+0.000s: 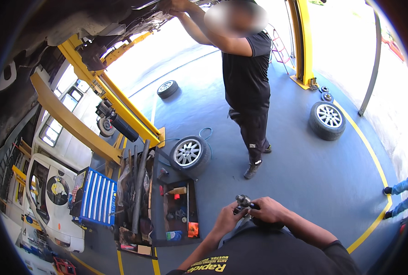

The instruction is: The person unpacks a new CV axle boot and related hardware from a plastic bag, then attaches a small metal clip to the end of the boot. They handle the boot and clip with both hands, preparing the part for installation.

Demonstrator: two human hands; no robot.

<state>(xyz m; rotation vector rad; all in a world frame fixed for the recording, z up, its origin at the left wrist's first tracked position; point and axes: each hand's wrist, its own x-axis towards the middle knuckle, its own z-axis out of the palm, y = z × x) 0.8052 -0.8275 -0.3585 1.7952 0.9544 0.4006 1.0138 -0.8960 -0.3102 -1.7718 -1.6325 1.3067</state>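
Gripping a power tool (246, 203), right hand (269, 211) fingers clamped on its body, left hand (226, 219) fingers closed beneath, apparently readying it for work.

A small metal tool (243, 200) with a rounded, silvery-grey socket-like head sits between the person's two hands, low in the view and close to the body. Its head points up and slightly left, clear of the fingers. The right hand (269, 211) wraps around its dark lower body, hiding most of it. The left hand (228, 217) touches it from the left side, just below the head. Finer detail is too small to tell.
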